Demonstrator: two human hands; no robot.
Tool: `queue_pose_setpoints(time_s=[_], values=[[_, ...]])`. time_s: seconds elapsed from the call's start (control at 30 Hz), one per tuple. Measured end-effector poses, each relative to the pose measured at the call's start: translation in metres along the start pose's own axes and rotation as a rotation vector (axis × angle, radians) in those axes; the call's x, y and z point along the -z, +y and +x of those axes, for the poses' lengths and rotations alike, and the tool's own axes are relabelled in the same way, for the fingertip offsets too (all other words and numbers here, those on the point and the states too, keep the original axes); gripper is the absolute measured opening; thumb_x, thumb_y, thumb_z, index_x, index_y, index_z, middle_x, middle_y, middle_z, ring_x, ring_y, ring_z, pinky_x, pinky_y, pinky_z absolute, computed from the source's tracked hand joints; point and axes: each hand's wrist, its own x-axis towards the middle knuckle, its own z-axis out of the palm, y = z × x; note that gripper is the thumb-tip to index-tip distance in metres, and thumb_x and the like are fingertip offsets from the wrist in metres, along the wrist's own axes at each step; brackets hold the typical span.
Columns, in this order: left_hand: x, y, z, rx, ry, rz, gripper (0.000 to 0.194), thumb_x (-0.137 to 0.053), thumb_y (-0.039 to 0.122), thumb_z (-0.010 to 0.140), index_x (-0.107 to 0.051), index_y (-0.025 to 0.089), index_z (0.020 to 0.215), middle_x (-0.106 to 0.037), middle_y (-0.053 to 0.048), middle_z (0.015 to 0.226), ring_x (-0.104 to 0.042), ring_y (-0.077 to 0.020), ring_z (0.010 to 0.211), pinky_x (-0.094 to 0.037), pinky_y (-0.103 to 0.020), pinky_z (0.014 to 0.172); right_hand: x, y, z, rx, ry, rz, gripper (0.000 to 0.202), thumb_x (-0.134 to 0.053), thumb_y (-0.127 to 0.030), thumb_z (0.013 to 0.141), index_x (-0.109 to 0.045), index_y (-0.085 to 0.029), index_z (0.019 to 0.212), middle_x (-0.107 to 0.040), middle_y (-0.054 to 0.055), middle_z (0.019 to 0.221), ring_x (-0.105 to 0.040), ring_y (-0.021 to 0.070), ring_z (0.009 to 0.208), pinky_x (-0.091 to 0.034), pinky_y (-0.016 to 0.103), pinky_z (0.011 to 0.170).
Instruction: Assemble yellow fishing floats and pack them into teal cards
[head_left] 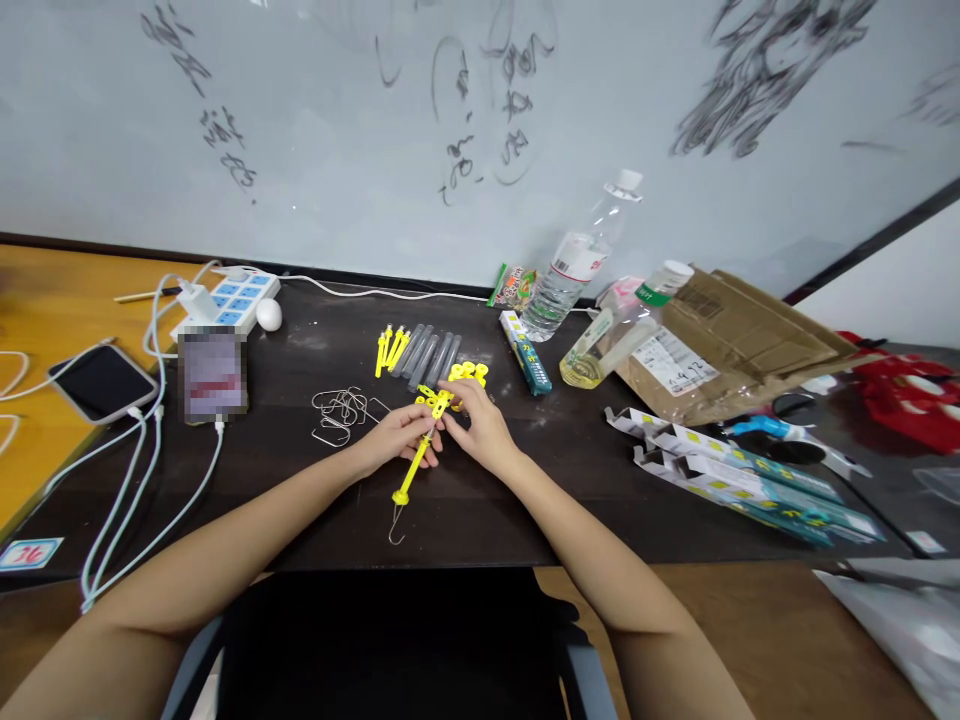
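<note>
My left hand (pixel 394 440) is closed around the upper part of a slim yellow plastic rod (pixel 412 472), which slants down toward the table's front edge. A bent metal wire hook (pixel 396 525) sticks out of its lower end. At the rod's top, my right hand (pixel 484 432) pinches a yellow plastic piece with holes (pixel 438 402); whether it is joined to the rod is hidden by the fingers. Just beyond the hands lie several clear plastic tubes (pixel 431 357), short yellow sticks (pixel 391 349) and round yellow parts (pixel 470 372). Loose wire hooks (pixel 341 410) are heaped left of my left hand.
A narrow box (pixel 526 352), a water bottle (pixel 570 270) and a bottle of yellowish liquid (pixel 622 330) stand or lie toward the back. Rightward are a brown parcel (pixel 735 340) and opened boxes (pixel 750 480). Phones (pixel 105 382), cables and a power strip (pixel 236 300) occupy the left.
</note>
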Motion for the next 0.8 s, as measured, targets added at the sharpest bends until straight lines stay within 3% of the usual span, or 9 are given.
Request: queue_pose_setpoints(time_s=[0.1, 0.17, 0.27, 0.37, 0.43, 0.53, 0.8], values=[[0.002, -0.001, 0.002, -0.085, 0.103, -0.038, 0.030, -0.060, 0.044, 0.082, -0.052, 0.017, 0.092, -0.065, -0.002, 0.078, -0.067, -0.0125, 0.061, -0.055, -0.025, 0.059, -0.002, 0.000, 0.000, -0.071, 0.028, 0.065, 0.047, -0.053, -0.021, 0.085, -0.040, -0.025, 0.131, -0.052, 0.011, 0.118, -0.057, 0.0178, 0.086, -0.049, 0.035, 0.079], [0.003, 0.000, 0.003, -0.133, 0.171, -0.061, 0.028, -0.059, 0.043, 0.083, -0.052, 0.018, 0.094, -0.065, -0.002, 0.080, -0.066, -0.0118, 0.061, -0.055, -0.025, 0.061, -0.003, 0.001, 0.000, -0.131, 0.013, 0.141, 0.041, -0.052, -0.025, 0.087, -0.044, -0.022, 0.126, -0.056, 0.009, 0.109, -0.057, 0.0159, 0.080, -0.049, 0.032, 0.071], [0.004, 0.002, 0.002, -0.179, 0.261, -0.082, 0.025, -0.058, 0.040, 0.084, -0.052, 0.017, 0.094, -0.065, -0.001, 0.079, -0.066, -0.0109, 0.061, -0.055, -0.025, 0.061, -0.008, 0.002, -0.002, -0.230, -0.164, 0.332, 0.021, -0.047, -0.035, 0.091, -0.054, -0.019, 0.103, -0.060, 0.002, 0.082, -0.056, 0.0111, 0.061, -0.045, 0.024, 0.056], [0.005, 0.004, 0.002, -0.227, 0.338, -0.087, 0.026, -0.059, 0.039, 0.083, -0.052, 0.016, 0.093, -0.063, 0.000, 0.079, -0.064, -0.0093, 0.058, -0.054, -0.023, 0.059, -0.013, 0.001, -0.004, -0.242, -0.366, 0.441, 0.026, -0.047, -0.040, 0.091, -0.057, -0.017, 0.086, -0.059, -0.001, 0.066, -0.052, 0.0086, 0.050, -0.041, 0.021, 0.050], [0.006, 0.005, 0.002, -0.261, 0.380, -0.083, 0.026, -0.059, 0.039, 0.083, -0.052, 0.016, 0.093, -0.061, 0.001, 0.077, -0.062, -0.0077, 0.055, -0.052, -0.021, 0.055, -0.014, -0.002, -0.004, -0.210, -0.414, 0.427, 0.028, -0.050, -0.042, 0.090, -0.058, -0.016, 0.081, -0.060, -0.001, 0.065, -0.052, 0.0086, 0.050, -0.040, 0.021, 0.051], [0.007, 0.005, 0.003, -0.285, 0.424, -0.065, 0.023, -0.058, 0.038, 0.084, -0.053, 0.017, 0.091, -0.058, 0.003, 0.072, -0.057, -0.0055, 0.050, -0.047, -0.017, 0.049, -0.013, -0.004, -0.003, -0.191, -0.394, 0.383, 0.029, -0.052, -0.043, 0.089, -0.060, -0.016, 0.079, -0.061, -0.001, 0.064, -0.051, 0.0092, 0.053, -0.039, 0.021, 0.052], [0.005, 0.004, 0.004, -0.257, 0.462, -0.075, 0.026, -0.059, 0.040, 0.081, -0.052, 0.016, 0.087, -0.056, 0.004, 0.068, -0.053, -0.0051, 0.046, -0.047, -0.019, 0.048, -0.006, 0.004, 0.001, -0.234, -0.183, 0.330, 0.029, -0.046, -0.040, 0.091, -0.061, -0.017, 0.081, -0.056, -0.001, 0.063, -0.050, 0.0114, 0.057, -0.039, 0.023, 0.057]])
